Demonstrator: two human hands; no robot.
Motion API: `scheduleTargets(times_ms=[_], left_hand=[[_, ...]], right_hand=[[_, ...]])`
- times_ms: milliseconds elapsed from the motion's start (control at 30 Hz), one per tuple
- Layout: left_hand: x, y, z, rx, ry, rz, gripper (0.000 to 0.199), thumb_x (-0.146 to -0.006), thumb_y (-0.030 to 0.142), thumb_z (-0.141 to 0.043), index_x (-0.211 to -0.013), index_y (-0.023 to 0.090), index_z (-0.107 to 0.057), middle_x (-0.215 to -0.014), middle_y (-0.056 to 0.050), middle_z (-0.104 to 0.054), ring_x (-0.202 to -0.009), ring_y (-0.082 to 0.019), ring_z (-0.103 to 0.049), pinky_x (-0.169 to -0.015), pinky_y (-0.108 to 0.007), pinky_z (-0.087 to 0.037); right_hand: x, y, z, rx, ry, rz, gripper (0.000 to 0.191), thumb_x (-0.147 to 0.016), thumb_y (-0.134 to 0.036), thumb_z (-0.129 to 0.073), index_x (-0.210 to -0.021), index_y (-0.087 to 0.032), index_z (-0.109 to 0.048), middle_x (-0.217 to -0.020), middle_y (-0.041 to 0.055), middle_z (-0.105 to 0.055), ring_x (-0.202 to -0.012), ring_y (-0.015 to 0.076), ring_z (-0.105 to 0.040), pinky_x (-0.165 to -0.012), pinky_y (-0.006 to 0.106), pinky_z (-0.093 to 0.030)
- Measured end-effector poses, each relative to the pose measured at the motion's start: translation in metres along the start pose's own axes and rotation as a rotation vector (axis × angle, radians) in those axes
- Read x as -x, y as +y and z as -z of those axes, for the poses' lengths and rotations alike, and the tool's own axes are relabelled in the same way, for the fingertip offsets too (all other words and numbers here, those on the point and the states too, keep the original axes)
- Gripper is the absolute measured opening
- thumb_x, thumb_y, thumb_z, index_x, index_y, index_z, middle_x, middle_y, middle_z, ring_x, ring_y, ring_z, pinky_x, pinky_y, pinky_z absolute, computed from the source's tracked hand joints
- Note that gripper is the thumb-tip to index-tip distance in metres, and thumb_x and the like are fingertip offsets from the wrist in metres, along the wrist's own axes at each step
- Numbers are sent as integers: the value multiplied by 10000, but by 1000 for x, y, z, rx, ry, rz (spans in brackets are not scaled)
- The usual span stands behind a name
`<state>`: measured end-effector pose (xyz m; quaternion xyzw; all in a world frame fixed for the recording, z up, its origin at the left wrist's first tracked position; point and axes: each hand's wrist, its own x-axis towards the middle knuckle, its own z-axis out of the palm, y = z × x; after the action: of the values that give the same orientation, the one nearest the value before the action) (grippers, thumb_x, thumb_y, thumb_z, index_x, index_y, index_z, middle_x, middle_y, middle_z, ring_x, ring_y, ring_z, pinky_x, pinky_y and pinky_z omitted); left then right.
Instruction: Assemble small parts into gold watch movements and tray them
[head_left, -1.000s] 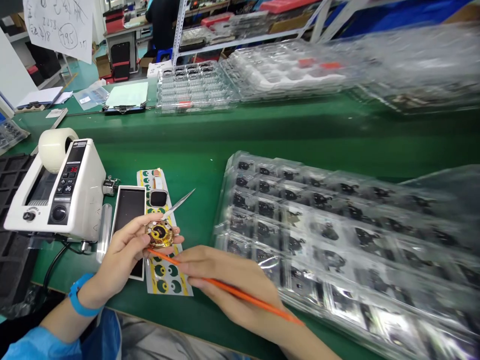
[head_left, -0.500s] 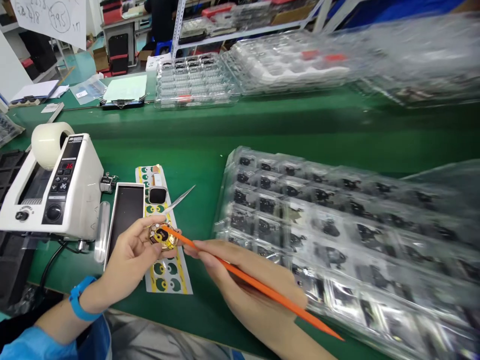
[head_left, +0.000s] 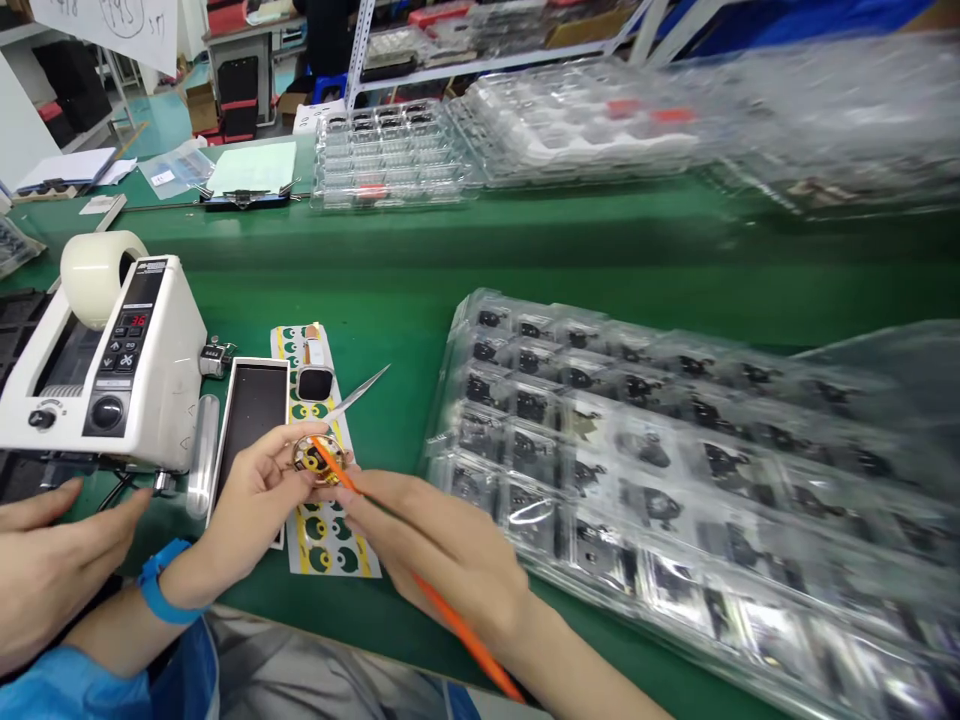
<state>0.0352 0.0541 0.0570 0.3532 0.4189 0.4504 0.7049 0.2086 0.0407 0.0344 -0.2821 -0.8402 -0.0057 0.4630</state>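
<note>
The round gold disc point(head_left: 319, 460), dark at its centre, sits just above the sticker sheet, held up off the bench in the left hand point(head_left: 259, 490). That hand pinches it at the rim, thumb on top and the other fingers curled beneath. The right hand point(head_left: 442, 540) has its fingers gathered in a pencil-like pinch on a long orange stick point(head_left: 466, 630), whose tip touches the disc's face. Resting the two hands close together like this looks right for fine work, as it keeps the tip steady.

Around the disc, a black-faced watch-shaped piece point(head_left: 315, 383) lies at 12 o'clock, with slim tweezers point(head_left: 360, 393) at 1 o'clock. A dark framed pad point(head_left: 251, 430) lies at 10 o'clock, and a white tape dispenser point(head_left: 142, 400) further out at 9. Clear trays of black parts point(head_left: 450, 400) stretch away at 3. A spread hand point(head_left: 52, 565), apparently a co-worker's, rests at far lower left.
</note>
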Motion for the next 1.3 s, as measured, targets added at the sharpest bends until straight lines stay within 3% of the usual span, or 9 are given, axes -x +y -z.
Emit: scheduleTargets(times_ms=[133,267,500,600,700,867,1000,1167,1300], left_hand=[[0,3,-1,16,-58,23,218,-744,148,-753,-940,160,-660,-732,2,-723,-684,-145,-731,-590,-177,-570],[0,5,-4,-42,-53,4,188,-693,94,-739,-820,152,-612,-713,9,-697,-580,-147,-721,-422,-131,-491],[3,5,-1,-139,-16,44,177,-688,111,-725,-776,152,-577,-596,17,-658,-459,-118,-663,-322,-94,-364],[1,3,-1,-105,-23,18,166,-730,186,-740,-819,150,-604,-611,4,-674,-523,-143,-692,-377,-128,-456],[0,2,-1,-78,-22,-9,226,-745,230,-764,-925,145,-657,-690,-5,-707,-610,-136,-704,-535,-182,-575],[1,2,-3,-125,-126,34,285,-721,190,-781,-991,137,-710,-821,-39,-746,-713,-135,-707,-664,-202,-602],[3,4,-4,-188,-193,113,259,-749,194,-742,-1004,147,-733,-953,-72,-752,-760,-157,-719,-659,-221,-609],[4,4,-4,-201,-271,155,297,-793,235,-713,-1081,160,-721,-936,-77,-753,-779,-193,-732,-666,-271,-617],[4,4,-3,-144,-248,124,283,-818,267,-707,-1088,184,-715,-996,-69,-747,-854,-203,-727,-744,-299,-615]], right_hand=[[1,0,11,-375,218,-410,217,-973,-152,-488,-1048,-221,-680,-855,53,-725,-766,166,-681,-648,289,-572],[0,1,13,-598,387,-592,293,-1010,-275,-437,-966,-246,-725,-747,28,-664,-686,167,-605,-595,298,-498],[-1,2,10,-540,383,-624,374,-1000,-363,-446,-734,-220,-668,-757,42,-625,-747,193,-581,-640,328,-465],[-3,-1,9,-555,358,-614,324,-1015,-294,-406,-790,-221,-627,-698,18,-579,-675,166,-567,-593,295,-484],[-7,-4,4,-363,214,-508,151,-958,-142,-507,-897,-214,-626,-664,-14,-547,-559,115,-508,-481,229,-420],[-11,-1,-5,-171,83,-350,165,-860,-40,-609,-941,-183,-622,-741,12,-616,-631,116,-585,-521,211,-464],[-12,4,-1,-293,2,-473,104,-880,-92,-601,-845,-185,-629,-705,-4,-623,-571,99,-579,-480,194,-446],[-13,2,-1,-422,-21,-736,164,-850,-173,-644,-706,-193,-571,-557,-66,-553,-408,57,-452,-368,166,-348],[-13,0,-2,-408,61,-719,147,-880,-172,-607,-738,-196,-578,-584,-58,-530,-461,71,-480,-405,174,-379]])
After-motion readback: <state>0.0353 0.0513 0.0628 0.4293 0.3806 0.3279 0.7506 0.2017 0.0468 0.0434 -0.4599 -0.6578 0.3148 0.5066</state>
